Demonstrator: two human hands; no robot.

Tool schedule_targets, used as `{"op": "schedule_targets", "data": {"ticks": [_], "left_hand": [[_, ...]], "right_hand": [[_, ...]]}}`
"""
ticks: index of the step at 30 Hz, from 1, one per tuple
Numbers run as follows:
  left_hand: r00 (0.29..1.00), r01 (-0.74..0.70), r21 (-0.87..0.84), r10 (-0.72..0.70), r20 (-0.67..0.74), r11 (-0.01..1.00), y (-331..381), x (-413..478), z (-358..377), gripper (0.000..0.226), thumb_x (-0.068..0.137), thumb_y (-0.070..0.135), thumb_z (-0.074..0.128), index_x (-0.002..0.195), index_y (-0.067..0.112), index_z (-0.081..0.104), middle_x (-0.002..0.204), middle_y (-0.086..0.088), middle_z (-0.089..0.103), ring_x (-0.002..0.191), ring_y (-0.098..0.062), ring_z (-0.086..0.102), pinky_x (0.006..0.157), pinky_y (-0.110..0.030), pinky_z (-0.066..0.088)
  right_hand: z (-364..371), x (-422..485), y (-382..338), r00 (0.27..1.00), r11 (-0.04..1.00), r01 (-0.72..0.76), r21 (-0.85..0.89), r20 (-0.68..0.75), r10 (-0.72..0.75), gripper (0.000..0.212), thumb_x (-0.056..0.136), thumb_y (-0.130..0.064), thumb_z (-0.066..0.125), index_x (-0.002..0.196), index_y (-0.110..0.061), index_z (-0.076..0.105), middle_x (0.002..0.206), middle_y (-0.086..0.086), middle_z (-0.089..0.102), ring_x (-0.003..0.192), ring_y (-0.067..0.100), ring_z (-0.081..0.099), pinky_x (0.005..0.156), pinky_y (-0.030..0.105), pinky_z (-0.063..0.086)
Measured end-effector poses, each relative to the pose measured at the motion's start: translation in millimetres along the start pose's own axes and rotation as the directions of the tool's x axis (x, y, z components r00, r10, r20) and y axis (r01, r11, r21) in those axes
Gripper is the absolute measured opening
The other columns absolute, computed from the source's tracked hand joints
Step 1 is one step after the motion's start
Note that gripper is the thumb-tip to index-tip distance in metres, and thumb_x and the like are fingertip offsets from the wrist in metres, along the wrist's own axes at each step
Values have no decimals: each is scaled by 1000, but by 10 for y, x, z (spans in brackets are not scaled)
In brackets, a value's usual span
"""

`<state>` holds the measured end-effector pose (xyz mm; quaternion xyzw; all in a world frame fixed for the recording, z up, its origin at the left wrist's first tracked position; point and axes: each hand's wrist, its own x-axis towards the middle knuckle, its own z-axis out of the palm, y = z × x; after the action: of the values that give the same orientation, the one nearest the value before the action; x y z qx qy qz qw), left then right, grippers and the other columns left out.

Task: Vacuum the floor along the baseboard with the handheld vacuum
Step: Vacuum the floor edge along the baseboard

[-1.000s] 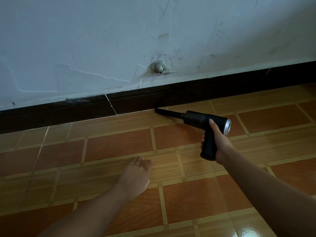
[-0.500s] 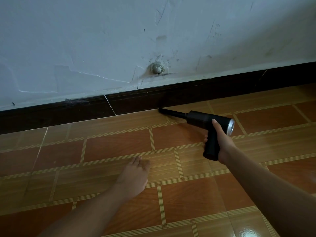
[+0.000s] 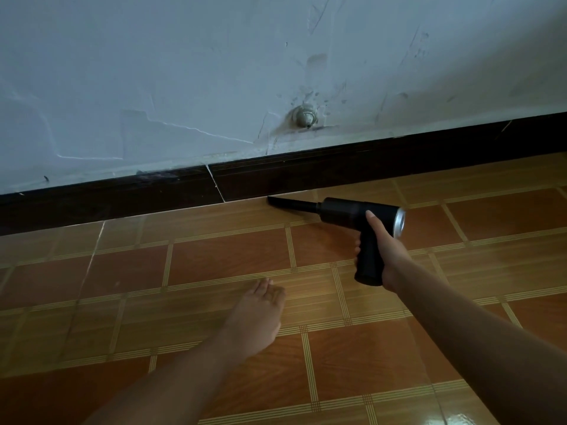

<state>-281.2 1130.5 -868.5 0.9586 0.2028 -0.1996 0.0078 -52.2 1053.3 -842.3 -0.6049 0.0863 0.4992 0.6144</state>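
A pale, scuffed wall (image 3: 184, 72) fills the top of my view, its paint cracked and scraped in places. Below it the floor (image 3: 230, 256) spreads out in glossy orange-brown tiles with yellow striped borders. Between the two runs the dark baseboard (image 3: 337, 167), sloping up to the right, with a thin pale crack (image 3: 216, 182) across it left of centre.

Both my bare forearms reach in from the bottom edge. My right hand (image 3: 389, 250) is wrapped round the grip of the handheld vacuum (image 3: 352, 211), fingers curled round the front of the grip and thumb lying up against the side of the black barrel. The vacuum sits to the right of centre, just above the tiles, its silver rear end (image 3: 399, 222) turned away from the wall. Its slim black nozzle (image 3: 291, 204) points left and down, the tip right at the line where the floor meets the baseboard.

My left hand (image 3: 257, 314) is stretched out low over the tiles, well apart from the vacuum, fingers straight and close together, holding nothing; I cannot tell whether it touches the floor.

A small round grey fitting (image 3: 303, 117) sticks out of the wall just above the baseboard.
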Motion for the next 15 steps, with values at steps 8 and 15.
{"op": "schedule_targets", "data": {"ticks": [8,15], "left_hand": [[1000,-13,-27,13,2,1000,-28,14,6,59,98,25,39,146,3,14,153,-20,20,143,-28,14,118,-36,7],[1000,-18,-44,18,-4,999,-36,5,11,56,99,24,37,146,2,15,151,-23,21,143,-30,13,117,-37,7]], "right_hand": [[316,62,121,999,999,-21,-45,48,23,57,79,-47,67,116,-4,58,67,6,60,54,16,58,51,28,49],[569,92,230,996,997,-16,-75,89,23,54,81,-46,66,114,-4,59,67,5,60,54,15,58,52,28,49]]}}
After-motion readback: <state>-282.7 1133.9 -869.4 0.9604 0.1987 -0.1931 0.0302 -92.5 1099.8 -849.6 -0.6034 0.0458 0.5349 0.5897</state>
